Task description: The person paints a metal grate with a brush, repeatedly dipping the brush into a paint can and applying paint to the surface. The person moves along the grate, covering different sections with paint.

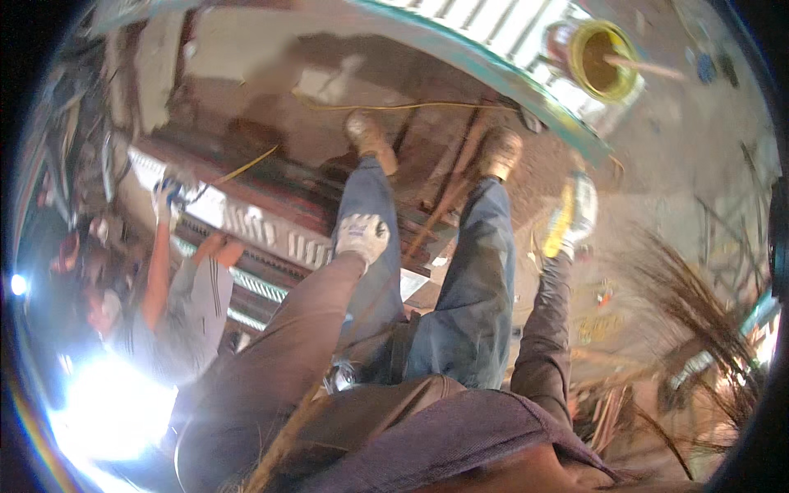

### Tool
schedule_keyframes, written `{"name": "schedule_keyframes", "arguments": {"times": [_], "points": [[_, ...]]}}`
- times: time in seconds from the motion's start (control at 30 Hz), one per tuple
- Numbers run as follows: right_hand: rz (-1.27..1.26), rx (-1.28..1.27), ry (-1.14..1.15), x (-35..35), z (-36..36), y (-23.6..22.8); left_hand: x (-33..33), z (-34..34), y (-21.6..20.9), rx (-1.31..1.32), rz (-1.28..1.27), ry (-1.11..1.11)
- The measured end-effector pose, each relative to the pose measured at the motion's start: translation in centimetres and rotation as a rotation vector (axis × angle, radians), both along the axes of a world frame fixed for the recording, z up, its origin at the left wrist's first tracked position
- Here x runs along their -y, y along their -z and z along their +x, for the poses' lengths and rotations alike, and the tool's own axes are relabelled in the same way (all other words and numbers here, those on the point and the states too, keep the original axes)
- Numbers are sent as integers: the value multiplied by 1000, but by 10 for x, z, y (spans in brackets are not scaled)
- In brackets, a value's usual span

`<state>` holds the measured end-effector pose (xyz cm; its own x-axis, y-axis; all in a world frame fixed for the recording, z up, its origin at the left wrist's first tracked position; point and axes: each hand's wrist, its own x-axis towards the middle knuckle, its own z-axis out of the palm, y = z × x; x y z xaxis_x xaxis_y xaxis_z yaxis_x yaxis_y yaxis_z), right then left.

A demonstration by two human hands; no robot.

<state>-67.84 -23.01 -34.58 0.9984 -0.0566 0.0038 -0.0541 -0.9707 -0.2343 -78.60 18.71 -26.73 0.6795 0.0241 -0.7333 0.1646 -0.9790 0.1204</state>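
Note:
My left hand, in a pale work glove, lies over my left leg near the knee, its fingers bent over the jeans. No object shows in it. Out to the right, my right hand wears a similar glove and is closed around a slim yellow tool with a flat handle. The tool's far end is blurred beside the fingers, so its kind is unclear. Ahead of that hand runs the green edge of a slatted metal panel. A yellow-rimmed bucket stands on the panel with a stick leaning out.
At left another person reaches a gloved hand toward a slatted white metal piece. A yellow cable crosses the floor beyond my shoes. Metal bars lie between my legs. Dark thin twigs or bristles stand at right.

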Motion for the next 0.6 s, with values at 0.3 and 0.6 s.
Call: {"name": "schedule_keyframes", "arguments": {"times": [0.3,0.6], "points": [[442,-121,-35,-131,99,-5,-31,36,-33,-350,1,-6],[627,-249,-238,-230,133,-13,-8,-19,8,-228,-48,-98]]}}
